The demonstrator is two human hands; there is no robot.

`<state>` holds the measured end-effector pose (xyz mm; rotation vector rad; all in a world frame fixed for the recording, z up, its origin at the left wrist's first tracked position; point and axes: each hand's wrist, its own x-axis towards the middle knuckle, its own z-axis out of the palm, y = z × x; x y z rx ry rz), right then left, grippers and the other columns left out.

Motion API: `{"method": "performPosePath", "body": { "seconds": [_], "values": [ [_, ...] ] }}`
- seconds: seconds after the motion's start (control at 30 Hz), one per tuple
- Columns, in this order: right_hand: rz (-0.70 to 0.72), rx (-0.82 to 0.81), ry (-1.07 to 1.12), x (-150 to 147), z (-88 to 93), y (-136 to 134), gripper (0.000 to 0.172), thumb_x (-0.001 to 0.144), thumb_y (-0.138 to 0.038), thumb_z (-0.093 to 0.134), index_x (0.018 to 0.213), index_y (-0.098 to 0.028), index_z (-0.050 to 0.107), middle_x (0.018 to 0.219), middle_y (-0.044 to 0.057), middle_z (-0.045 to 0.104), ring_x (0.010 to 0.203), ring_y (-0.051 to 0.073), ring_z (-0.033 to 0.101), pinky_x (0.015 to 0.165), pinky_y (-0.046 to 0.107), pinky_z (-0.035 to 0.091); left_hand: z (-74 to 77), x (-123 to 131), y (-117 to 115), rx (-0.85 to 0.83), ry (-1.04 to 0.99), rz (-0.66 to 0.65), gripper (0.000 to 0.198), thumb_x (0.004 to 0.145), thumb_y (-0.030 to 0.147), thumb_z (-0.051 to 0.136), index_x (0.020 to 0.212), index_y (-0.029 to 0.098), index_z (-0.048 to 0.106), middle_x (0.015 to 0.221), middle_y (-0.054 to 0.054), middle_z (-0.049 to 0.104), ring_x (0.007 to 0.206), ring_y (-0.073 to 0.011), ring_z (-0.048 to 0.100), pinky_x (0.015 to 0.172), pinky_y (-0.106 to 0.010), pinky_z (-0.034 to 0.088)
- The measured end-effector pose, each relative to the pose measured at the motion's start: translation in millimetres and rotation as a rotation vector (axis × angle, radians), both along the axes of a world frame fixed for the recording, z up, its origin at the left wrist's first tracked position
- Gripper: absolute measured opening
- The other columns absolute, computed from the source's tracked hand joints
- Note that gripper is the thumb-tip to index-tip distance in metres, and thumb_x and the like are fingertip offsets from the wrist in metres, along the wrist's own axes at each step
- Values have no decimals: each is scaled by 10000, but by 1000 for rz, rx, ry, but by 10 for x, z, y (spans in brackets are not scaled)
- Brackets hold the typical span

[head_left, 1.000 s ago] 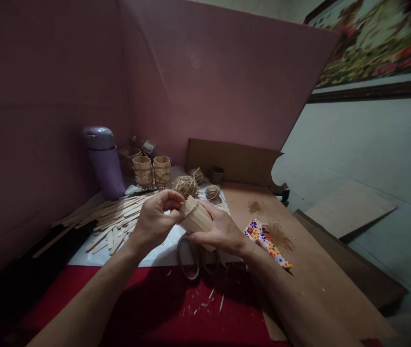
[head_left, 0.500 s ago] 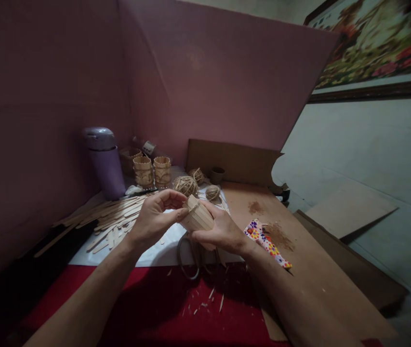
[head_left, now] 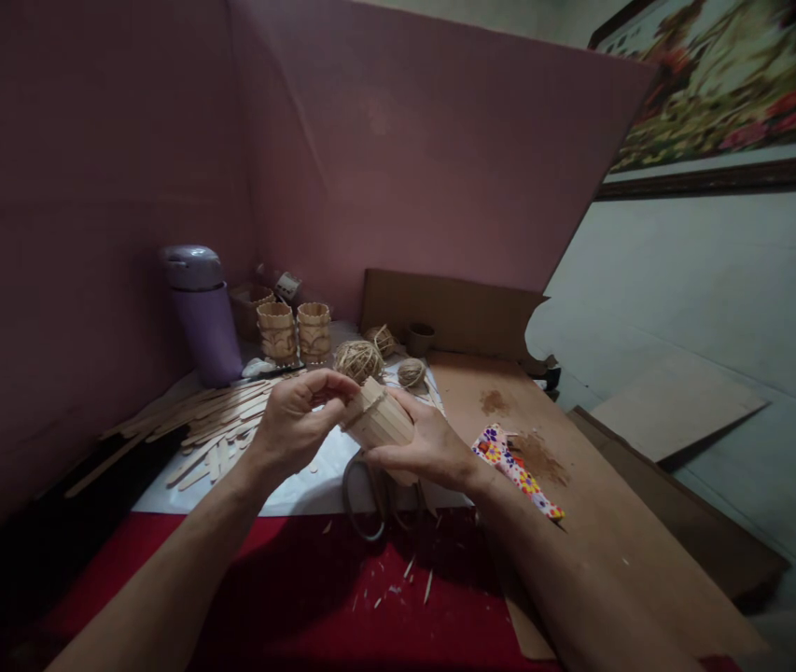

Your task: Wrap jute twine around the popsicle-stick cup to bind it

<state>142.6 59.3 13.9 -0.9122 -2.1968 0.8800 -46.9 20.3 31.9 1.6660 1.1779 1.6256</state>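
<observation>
A small cup made of craft sticks (head_left: 384, 425) lies tilted in my right hand (head_left: 432, 443), whose fingers and thumb wrap around its side. A thin band of twine circles the cup near its far-left end. At that end is my left hand (head_left: 300, 415), its fingers curled and pinched close to the rim. What those fingertips hold is too small to make out. Below the cup, partly hidden by it, the scissors (head_left: 362, 499) show their looped handles.
Loose craft sticks (head_left: 230, 425) are heaped at left near a purple bottle (head_left: 205, 317). Behind stand two decorated stick cups (head_left: 314, 334) and several twine balls (head_left: 359, 359). A flower-patterned glue gun (head_left: 516, 471) lies on the brown board (head_left: 607, 551). Wood scraps dot the red cloth (head_left: 342, 597).
My left thumb has drawn back from the twine band toward the rim, and its fingers have curled closer together. The cup has turned slightly, while my right hand keeps its hold.
</observation>
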Motion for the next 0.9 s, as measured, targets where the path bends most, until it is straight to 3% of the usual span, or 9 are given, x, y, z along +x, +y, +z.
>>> {"method": "performPosePath", "body": {
  "seconds": [0.17,0.33,0.43,0.5,0.63,0.77,0.9],
  "values": [
    [14,-37,36,9,5,12,670,661,-389,777,1267,-275,516,1098,29,647,960,231,605,828,396,508,9,-44,25,69,-61,59,140,750,156,584,851,165,681,749,-18,673,723,-150,623,688,-255,476],
    [34,-70,103,4,16,26,682,652,-368,787,1272,-266,521,1149,39,637,1001,233,598,870,400,506,11,-53,38,80,-93,142,125,819,203,570,903,173,657,662,25,564,641,-119,525,622,-232,416],
    [35,-80,110,4,19,25,688,648,-374,789,1273,-263,523,1148,41,636,1000,237,598,873,406,510,-4,-48,24,57,-56,123,165,815,265,624,953,178,650,763,0,619,732,-139,563,683,-251,436],
    [30,-74,105,5,19,20,687,647,-374,789,1271,-264,524,1140,39,637,993,237,599,867,408,511,-10,-42,11,27,24,83,190,808,328,648,916,172,666,832,-32,661,793,-165,587,717,-275,446],
    [21,-56,97,3,19,11,658,647,-363,784,1251,-266,540,1127,31,639,978,230,598,849,399,506,-8,-31,-2,15,245,73,195,797,358,646,773,168,682,782,-50,671,769,-190,593,705,-300,436],
    [28,-92,97,-4,11,18,669,643,-367,792,1253,-260,538,1099,32,642,960,225,592,828,386,496,14,-38,-4,132,363,195,198,836,301,549,720,171,644,729,-38,618,721,-181,562,676,-298,405],
    [65,-200,182,-8,9,36,636,629,-374,800,1202,-231,563,1058,38,639,928,211,583,798,358,486,33,-63,2,136,291,357,313,893,296,436,615,187,532,608,-5,521,612,-155,493,615,-290,369]
  ]
}}
